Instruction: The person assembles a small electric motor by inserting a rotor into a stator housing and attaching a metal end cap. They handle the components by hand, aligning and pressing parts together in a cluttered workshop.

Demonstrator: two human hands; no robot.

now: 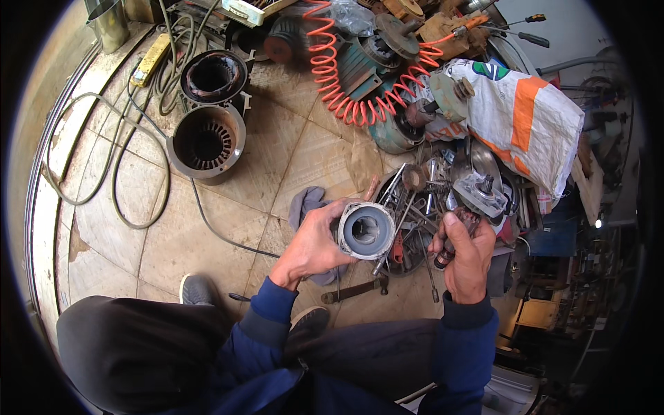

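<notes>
On the left, a round motor housing (239,144) is seen standing open on the tiled floor (277,152). Into the middle now: a squarish metal end piece (366,251) is held up by the left hand (315,238), its left side grasped by fingers and thumb, its bore turned up to view. It is judged rigid, fairly heavy, perhaps slippery if greasy; the outer rim is best gripped. Just beyond, metal tools (418,207) are heaped. On the right, a dark, grimy object (445,257) is clasped by the right hand (474,256), fingers curled round it; its kind cannot be told.
</notes>
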